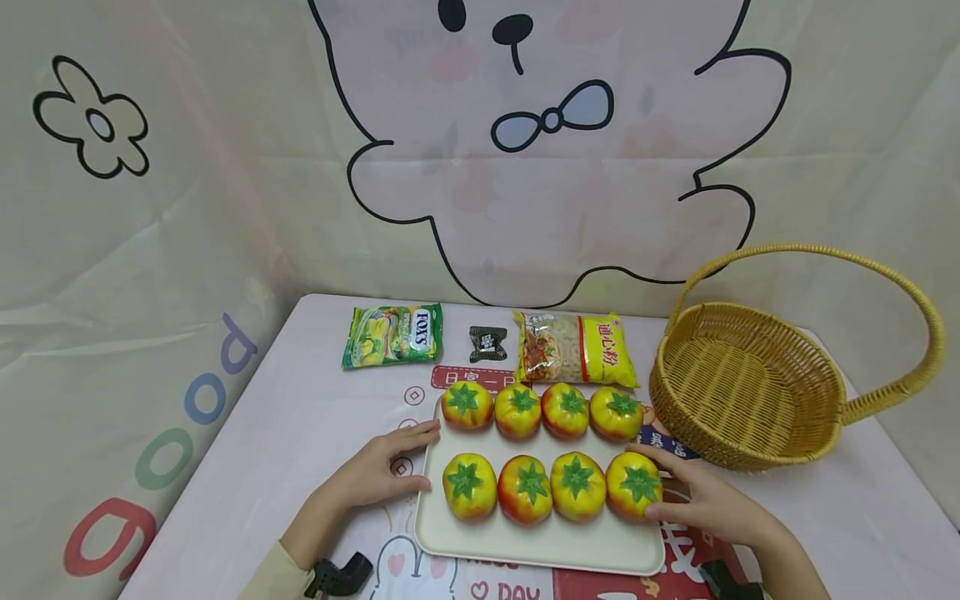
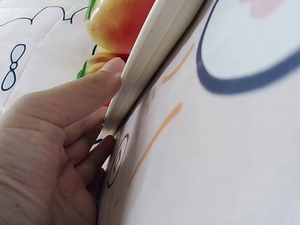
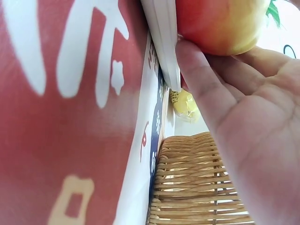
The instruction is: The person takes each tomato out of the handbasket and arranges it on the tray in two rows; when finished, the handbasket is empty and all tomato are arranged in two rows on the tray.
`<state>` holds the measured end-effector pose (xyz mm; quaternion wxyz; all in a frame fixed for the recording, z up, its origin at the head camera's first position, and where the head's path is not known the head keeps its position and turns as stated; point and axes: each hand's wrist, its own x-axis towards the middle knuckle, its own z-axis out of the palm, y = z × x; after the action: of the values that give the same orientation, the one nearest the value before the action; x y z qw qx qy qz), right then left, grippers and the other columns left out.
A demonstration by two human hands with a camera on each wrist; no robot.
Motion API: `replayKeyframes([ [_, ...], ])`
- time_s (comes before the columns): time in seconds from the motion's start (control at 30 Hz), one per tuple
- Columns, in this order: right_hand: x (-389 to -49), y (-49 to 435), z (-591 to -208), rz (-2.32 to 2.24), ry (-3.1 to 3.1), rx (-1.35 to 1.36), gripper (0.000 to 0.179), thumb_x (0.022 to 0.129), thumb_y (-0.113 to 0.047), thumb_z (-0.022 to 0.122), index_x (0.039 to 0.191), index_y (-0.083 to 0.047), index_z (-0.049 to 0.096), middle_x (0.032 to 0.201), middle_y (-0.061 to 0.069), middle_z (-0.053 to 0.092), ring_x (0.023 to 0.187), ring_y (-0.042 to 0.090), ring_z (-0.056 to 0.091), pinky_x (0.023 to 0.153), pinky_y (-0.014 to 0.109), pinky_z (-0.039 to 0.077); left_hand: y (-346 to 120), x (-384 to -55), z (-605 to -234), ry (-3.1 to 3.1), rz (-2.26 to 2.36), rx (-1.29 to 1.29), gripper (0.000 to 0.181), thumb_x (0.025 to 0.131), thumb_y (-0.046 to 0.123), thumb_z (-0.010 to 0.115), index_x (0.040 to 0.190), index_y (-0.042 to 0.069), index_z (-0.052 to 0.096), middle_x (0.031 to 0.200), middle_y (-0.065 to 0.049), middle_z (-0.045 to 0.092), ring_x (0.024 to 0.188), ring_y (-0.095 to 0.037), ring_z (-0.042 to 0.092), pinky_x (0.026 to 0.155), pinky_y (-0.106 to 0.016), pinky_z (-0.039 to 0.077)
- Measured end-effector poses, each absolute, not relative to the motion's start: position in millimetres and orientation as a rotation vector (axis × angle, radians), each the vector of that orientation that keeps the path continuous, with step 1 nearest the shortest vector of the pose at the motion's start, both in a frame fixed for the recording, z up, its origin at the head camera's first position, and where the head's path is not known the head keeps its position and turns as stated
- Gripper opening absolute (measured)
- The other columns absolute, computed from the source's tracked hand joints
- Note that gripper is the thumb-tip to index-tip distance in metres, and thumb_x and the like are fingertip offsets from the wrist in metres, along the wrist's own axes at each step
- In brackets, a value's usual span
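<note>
On a white rectangular tray (image 1: 540, 552) stand two rows of yellow-red toy tomatoes with green star-shaped tops. At the tray's left edge, my left hand (image 1: 371, 471) touches the side with thumb and fingers spread apart. The left wrist view shows that thumb (image 2: 93, 89) against the tray rim (image 2: 145, 51). My right hand (image 1: 708, 498) grips the front-right toy tomato (image 1: 633, 486), its thumb low on the near side and its fingers behind. In the right wrist view, this tomato (image 3: 225, 23) sits above the thumb, beside the tray's edge (image 3: 164, 42).
Behind the tray lie a green candy bag (image 1: 393, 335), a small dark wrapped packet (image 1: 488, 343) and a yellow food bag (image 1: 576, 348). A wicker basket (image 1: 675, 417) with a tall handle stands at the right. A printed cloth (image 1: 262, 450) covers the table.
</note>
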<state>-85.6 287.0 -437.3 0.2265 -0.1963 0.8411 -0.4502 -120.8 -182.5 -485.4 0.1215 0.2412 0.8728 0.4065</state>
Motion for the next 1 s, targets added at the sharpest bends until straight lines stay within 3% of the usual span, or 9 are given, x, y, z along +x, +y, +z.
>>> replayKeyframes([
  [0.37,-84.5,285.4,-436.5,-1.274,2.292,-0.537,0.068,0.090,-0.019,0.064,0.146,-0.001,0.030,0.139,0.029,0.044,0.112,-0.014,0.046,0.091,0.016,0.049,-181.7,-121.3,-485.8,2.553,1.176,0.712,0.070,0.077,0.044,0.075,0.137,0.018,0.052,0.148,0.015,0.039,0.142,-0.020,0.031,0.117,-0.046,0.024],
  [0.77,-83.1,283.7,-435.6,-1.383,2.183,-0.544,0.071,0.090,-0.010,0.062,0.147,0.004,0.022,0.144,0.036,0.031,0.114,-0.020,0.040,0.093,0.014,0.046,-181.9,-121.7,-487.0,2.549,1.175,0.709,0.071,0.076,0.046,0.075,0.138,0.019,0.052,0.148,0.016,0.039,0.142,-0.019,0.030,0.117,-0.046,0.025],
  [1.0,-83.0,284.7,-435.0,-1.364,2.220,-0.536,0.072,0.090,-0.012,0.063,0.148,0.002,0.023,0.144,0.035,0.033,0.113,-0.020,0.042,0.093,0.014,0.047,-182.6,-121.4,-488.1,2.553,1.177,0.713,0.071,0.076,0.045,0.075,0.138,0.019,0.051,0.148,0.016,0.039,0.142,-0.020,0.030,0.117,-0.046,0.024],
])
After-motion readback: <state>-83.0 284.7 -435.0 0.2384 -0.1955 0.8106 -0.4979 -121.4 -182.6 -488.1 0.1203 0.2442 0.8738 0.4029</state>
